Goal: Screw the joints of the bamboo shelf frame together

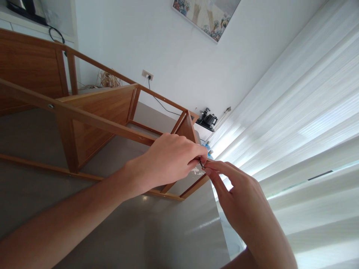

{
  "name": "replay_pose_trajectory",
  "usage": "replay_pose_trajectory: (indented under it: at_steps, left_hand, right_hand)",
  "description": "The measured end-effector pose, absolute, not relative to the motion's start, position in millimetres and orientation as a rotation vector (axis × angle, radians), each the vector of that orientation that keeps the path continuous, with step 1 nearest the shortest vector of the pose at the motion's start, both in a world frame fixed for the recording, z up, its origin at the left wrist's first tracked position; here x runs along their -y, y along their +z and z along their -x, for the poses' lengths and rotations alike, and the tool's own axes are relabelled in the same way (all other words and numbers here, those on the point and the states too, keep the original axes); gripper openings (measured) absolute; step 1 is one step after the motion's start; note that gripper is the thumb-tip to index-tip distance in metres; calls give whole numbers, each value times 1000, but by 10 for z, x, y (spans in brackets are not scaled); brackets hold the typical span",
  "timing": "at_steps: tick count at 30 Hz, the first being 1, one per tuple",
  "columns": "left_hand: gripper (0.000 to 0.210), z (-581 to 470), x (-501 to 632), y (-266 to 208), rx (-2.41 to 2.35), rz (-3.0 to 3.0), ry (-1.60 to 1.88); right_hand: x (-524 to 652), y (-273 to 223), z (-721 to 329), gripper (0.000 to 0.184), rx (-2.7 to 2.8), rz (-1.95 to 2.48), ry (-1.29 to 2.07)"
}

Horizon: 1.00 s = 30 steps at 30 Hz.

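A wooden shelf frame lies on its side on a grey table, its slats and panels running off to the left. At its right end my left hand is closed in a pinch, thumb and fingers together. My right hand meets it there, thumb and forefinger pinched. Between the fingertips shows a small dark metal piece, too small to name its kind. Fingers cover part of the frame's corner and most of that piece.
Beyond the frame, a black kettle stands on a small stand. A cable runs from a wall socket. White curtains hang close on the right, beside the table's edge. A picture hangs on the wall.
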State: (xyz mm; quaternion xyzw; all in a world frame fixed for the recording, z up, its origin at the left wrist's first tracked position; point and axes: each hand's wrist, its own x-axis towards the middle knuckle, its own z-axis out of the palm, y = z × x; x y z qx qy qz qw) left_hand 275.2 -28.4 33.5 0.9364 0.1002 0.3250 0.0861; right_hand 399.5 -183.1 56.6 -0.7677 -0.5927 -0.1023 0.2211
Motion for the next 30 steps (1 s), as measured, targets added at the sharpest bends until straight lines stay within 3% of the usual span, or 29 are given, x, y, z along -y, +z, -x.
replay_pose_trajectory:
  at_steps: [19, 25, 30]
  left_hand:
    - [23, -2757, 287, 338, -282, -2797, 971]
    - [18, -2759, 285, 345, -277, -2786, 985]
    - [18, -2758, 303, 359, -306, -2793, 972]
  right_hand:
    - [1791, 581, -4016, 19, 1642, 2104, -392]
    - [1802, 571, -3993, 14, 1554, 2194, -244]
    - [1785, 569, -3963, 23, 1618, 2199, -72]
